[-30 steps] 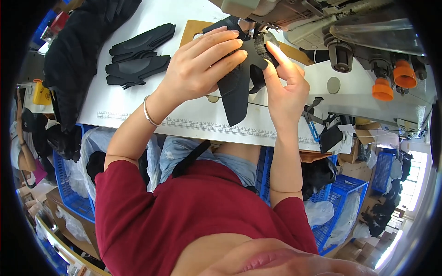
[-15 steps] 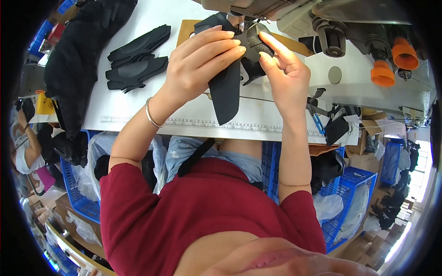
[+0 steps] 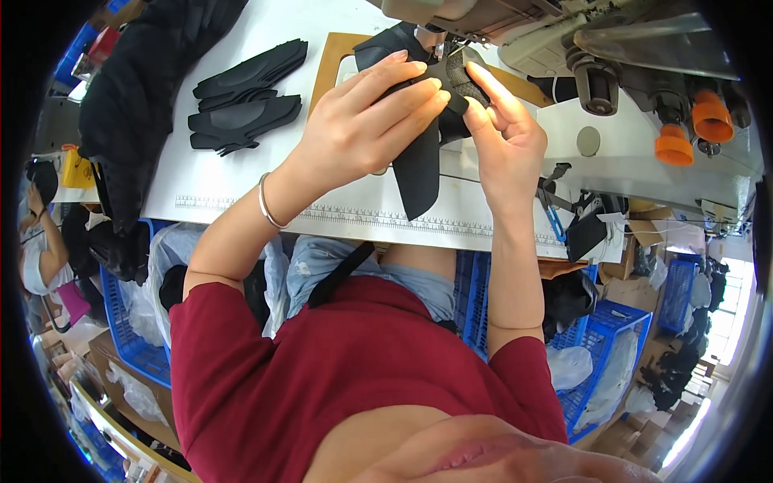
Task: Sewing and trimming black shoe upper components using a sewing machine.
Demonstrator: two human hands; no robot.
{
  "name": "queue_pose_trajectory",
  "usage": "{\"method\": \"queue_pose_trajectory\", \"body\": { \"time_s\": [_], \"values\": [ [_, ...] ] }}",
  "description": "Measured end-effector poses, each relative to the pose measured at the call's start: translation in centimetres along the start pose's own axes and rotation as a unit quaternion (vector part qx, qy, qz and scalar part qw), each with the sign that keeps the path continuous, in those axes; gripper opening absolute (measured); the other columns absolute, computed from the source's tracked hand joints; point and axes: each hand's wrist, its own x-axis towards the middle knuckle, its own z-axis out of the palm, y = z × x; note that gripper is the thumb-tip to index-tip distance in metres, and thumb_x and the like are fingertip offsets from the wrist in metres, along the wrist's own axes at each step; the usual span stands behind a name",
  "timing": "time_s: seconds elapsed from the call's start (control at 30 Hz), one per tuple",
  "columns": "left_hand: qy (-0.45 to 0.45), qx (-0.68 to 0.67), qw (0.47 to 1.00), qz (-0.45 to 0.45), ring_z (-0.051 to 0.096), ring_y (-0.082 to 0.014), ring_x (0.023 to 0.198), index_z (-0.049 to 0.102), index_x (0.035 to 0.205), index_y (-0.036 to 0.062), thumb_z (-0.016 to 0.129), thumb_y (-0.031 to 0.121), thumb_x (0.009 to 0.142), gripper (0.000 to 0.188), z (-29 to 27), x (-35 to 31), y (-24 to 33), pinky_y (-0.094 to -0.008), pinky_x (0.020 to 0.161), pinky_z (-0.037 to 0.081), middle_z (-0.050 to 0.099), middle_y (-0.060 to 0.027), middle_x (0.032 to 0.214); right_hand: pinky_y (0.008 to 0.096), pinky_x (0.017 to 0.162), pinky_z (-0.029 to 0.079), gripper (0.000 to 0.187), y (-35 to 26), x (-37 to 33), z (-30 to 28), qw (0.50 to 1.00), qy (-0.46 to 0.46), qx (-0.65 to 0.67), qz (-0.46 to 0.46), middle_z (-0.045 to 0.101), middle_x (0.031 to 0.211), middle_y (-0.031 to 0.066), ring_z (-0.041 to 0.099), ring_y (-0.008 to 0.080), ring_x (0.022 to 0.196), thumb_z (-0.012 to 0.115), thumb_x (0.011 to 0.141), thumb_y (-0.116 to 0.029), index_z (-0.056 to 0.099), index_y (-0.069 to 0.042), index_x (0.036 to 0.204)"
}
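A black fabric piece (image 3: 418,173) lies under the sewing machine's needle area (image 3: 440,47), its long flap hanging toward me. My left hand (image 3: 377,113) rests on it with fingers stretched out flat; the thumb is hidden. On the other side, my right hand (image 3: 509,133) pinches the edge of the piece between thumb and forefinger, beside a dark mesh-textured part (image 3: 465,84). The exact spot under the needle is partly covered by the machine and my fingers. To the left lie two stacks of cut black pieces (image 3: 251,74), (image 3: 245,125).
A heap of black material (image 3: 133,105) covers the table's left end. A ruler strip (image 3: 338,216) runs along the front edge. Blue-handled snips (image 3: 555,223) lie at right, below orange thread-cone holders (image 3: 675,145). Blue crates (image 3: 608,322) stand beneath; another person (image 3: 42,249) sits far left.
The black fabric has shifted a little to the right under the machine, and my left hand has gone with it. My right thumb and forefinger still pinch the edge. The whole view has shifted slightly.
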Motion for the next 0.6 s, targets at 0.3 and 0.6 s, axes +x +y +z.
{"method": "queue_pose_trajectory", "body": {
  "time_s": [0.3, 0.6],
  "values": [
    [0.044, 0.035, 0.998, 0.031, 0.069, -0.0231, 0.097, 0.075, 0.091, 0.0082, 0.067, 0.014, 0.067, 0.026, 0.8, -0.6, -0.5, -0.0384, 0.090, 0.058, 0.068, -0.0032, 0.097, 0.0336, 0.103, 0.039, 0.049, -0.7, 0.4, -3.3, 0.925, -0.104, -0.331, -0.157, 0.072, 0.089, 0.0044, 0.058, 0.0206, 0.098, 0.073, 0.087, -0.019, 0.062, -0.011, 0.135],
    [0.032, 0.036, 0.999, 0.024, 0.070, -0.0256, 0.099, 0.077, 0.093, 0.0057, 0.069, 0.013, 0.069, 0.026, 0.8, -0.5, 0.0, -0.0406, 0.088, 0.061, 0.072, -0.0048, 0.099, 0.0334, 0.092, 0.044, 0.054, -1.6, 1.2, -3.6, 0.945, -0.150, -0.274, -0.094, 0.067, 0.073, 0.0054, 0.058, 0.0220, 0.087, 0.073, 0.086, -0.017, 0.060, -0.010, 0.137]
  ]
}}
